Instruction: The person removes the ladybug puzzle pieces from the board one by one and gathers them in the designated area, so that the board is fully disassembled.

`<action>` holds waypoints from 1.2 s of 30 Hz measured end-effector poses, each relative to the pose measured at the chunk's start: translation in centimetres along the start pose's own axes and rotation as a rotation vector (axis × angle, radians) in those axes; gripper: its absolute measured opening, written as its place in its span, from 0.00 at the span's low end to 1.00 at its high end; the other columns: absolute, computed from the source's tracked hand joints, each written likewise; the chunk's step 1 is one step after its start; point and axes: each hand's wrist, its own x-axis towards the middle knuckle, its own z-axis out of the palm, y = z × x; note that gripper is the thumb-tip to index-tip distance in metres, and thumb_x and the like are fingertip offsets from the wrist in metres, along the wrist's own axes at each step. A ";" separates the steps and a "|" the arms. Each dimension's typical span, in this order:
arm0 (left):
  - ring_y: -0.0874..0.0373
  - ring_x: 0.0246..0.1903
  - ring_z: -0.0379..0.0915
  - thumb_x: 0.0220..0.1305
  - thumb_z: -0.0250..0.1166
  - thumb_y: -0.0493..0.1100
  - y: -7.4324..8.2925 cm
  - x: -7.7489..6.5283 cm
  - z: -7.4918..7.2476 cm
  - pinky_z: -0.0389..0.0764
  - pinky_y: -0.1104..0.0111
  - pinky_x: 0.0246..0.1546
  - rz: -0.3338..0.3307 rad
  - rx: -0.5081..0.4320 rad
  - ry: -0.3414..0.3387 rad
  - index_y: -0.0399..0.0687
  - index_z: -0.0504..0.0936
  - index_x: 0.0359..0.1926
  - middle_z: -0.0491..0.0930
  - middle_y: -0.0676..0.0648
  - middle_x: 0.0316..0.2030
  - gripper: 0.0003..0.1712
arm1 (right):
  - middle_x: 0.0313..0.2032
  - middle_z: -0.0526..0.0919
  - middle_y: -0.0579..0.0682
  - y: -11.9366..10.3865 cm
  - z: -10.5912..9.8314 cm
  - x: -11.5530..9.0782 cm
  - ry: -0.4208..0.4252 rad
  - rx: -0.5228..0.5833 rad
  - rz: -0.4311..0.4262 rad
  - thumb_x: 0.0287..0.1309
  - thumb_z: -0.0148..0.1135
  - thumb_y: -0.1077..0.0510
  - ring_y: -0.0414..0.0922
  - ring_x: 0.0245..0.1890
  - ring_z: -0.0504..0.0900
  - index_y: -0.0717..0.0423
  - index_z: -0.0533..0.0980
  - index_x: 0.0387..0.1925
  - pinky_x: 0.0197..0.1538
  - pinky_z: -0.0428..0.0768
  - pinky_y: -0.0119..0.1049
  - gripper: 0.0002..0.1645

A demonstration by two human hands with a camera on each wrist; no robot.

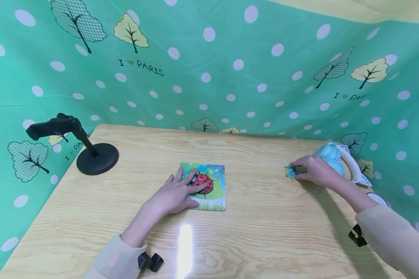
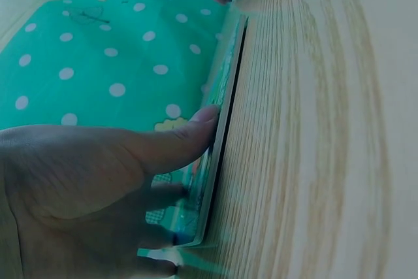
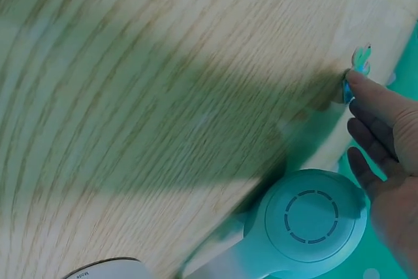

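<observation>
A square ladybug jigsaw puzzle (image 1: 216,195) lies on the wooden table in the head view. My left hand (image 1: 176,193) rests on its left part, fingers spread over the ladybug. In the left wrist view the thumb lies along the edge of the puzzle board (image 2: 224,125). Farther right, my right hand (image 1: 314,169) pinches a small green and blue puzzle piece (image 1: 289,173) between thumb and fingers, low over the table. The right wrist view shows this puzzle piece (image 3: 361,58) sticking out past the thumb tip, with the other fingers of the right hand (image 3: 392,135) loosely bent.
Light blue and white headphones (image 1: 347,164) lie at the table's right edge, right beside my right hand. A white rounded device (image 3: 108,270) marked "Mode" is near them. On the left stands a black stand with a round base (image 1: 103,161). A green dotted cloth (image 1: 223,66) hangs behind.
</observation>
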 end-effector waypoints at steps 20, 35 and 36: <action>0.28 0.81 0.33 0.68 0.67 0.57 -0.1 -0.3 -0.1 0.47 0.34 0.78 -0.015 0.042 0.002 0.64 0.71 0.74 0.43 0.31 0.81 0.35 | 0.53 0.88 0.61 -5.2 -1.0 1.2 0.389 0.325 0.127 0.69 0.66 0.57 0.58 0.52 0.86 0.58 0.81 0.61 0.55 0.86 0.45 0.22; 0.28 0.81 0.34 0.68 0.66 0.60 -0.2 -0.2 0.0 0.49 0.33 0.77 -0.030 0.053 -0.007 0.67 0.71 0.74 0.43 0.32 0.82 0.35 | 0.54 0.86 0.61 -14.5 0.7 5.5 0.469 0.748 0.158 0.64 0.70 0.59 0.52 0.53 0.85 0.55 0.78 0.65 0.54 0.83 0.24 0.28; 0.28 0.81 0.34 0.68 0.66 0.60 -0.2 -0.2 0.0 0.49 0.33 0.78 -0.031 0.053 -0.008 0.67 0.70 0.74 0.43 0.33 0.82 0.35 | 0.54 0.86 0.60 -15.1 0.7 5.8 0.463 0.760 0.152 0.63 0.71 0.59 0.53 0.53 0.85 0.55 0.78 0.65 0.55 0.84 0.27 0.28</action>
